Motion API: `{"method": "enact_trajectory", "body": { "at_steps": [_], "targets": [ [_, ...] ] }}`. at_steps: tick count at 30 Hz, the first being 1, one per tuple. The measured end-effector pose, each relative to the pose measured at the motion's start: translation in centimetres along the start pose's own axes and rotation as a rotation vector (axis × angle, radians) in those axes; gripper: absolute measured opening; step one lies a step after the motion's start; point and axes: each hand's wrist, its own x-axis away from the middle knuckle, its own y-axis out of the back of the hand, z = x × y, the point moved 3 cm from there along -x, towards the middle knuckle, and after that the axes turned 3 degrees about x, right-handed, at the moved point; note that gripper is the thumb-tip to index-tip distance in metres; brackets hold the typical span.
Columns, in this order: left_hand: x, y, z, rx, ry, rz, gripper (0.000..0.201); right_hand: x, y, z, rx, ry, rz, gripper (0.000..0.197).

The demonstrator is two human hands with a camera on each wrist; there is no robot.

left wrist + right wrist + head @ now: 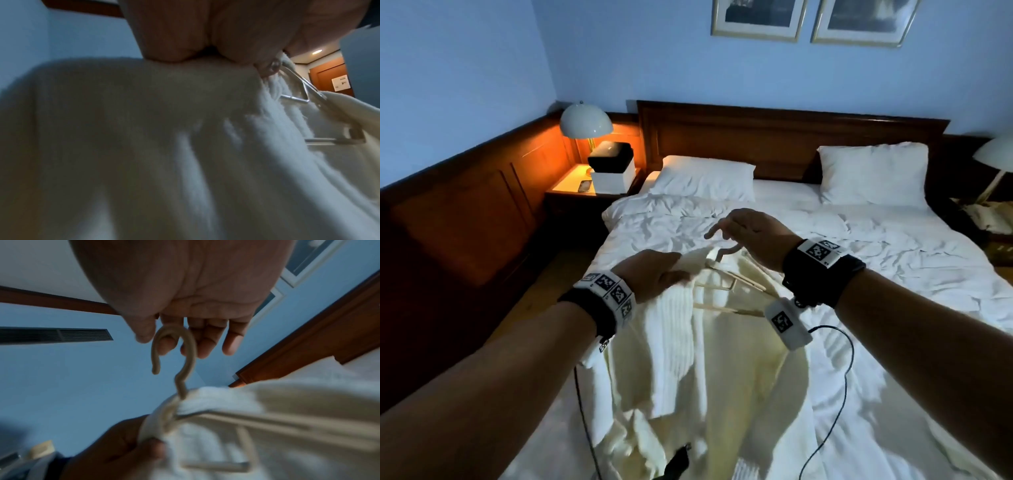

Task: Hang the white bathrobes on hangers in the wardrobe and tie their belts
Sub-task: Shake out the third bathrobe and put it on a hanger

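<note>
A white bathrobe (688, 342) hangs on a light wooden hanger (722, 291) that I hold above the bed (893, 274). My right hand (739, 229) is uppermost and carries the hanger by its hook (729, 249). In the right wrist view the hook (185, 353) loops over the index finger of my right hand (205, 340), with the thumb close beside it. My left hand (661, 277) grips the robe's collar cloth just left of the hanger's neck. The left wrist view is filled by the robe (144, 146), with the hanger (296, 99) at the right. No belt or wardrobe shows.
The bed has rumpled white sheets and two pillows (705, 178) against a dark wooden headboard (791, 137). A nightstand on the left holds a lit lamp (585, 120), a black-and-white box (613, 171) and a phone. A second lamp (996, 154) stands at the right. Cables hang from both wrists.
</note>
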Motion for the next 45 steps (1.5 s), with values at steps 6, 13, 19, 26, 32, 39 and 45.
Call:
{"method": "enact_trajectory", "body": {
  "at_steps": [6,13,19,26,32,39,45],
  "targets": [
    [0.7,9.1,2.0,-0.006,-0.18,-0.147,0.032,1.4,1.8,-2.2,0.644,-0.21,0.278,0.077],
    [3.3,11.9,2.6,0.03,-0.1,-0.187,0.065,1.5,-1.2,-1.3,0.93,-0.109,0.41,0.036],
    [5.1,14.7,4.2,-0.097,0.039,-0.046,0.045,-1.4,1.0,2.3,1.014,-0.004,0.469,0.033],
    [11.1,21.4,-0.3,-0.252,0.221,-0.309,0.025,-3.3,4.8,10.4,0.891,0.138,0.171,0.025],
    [19.6,26.9,-6.0,-0.468,0.561,-0.618,0.034,-3.3,8.2,20.5,0.44,0.286,-0.03,0.013],
    [35.4,32.8,-12.0,-0.52,0.966,-0.95,0.034,5.0,3.4,37.6,-0.235,0.542,0.015,0.014],
    [50.3,37.4,-20.8,-0.718,0.875,-1.111,0.044,15.7,-6.0,46.2,-0.186,0.962,0.521,0.035]
  ]
}}
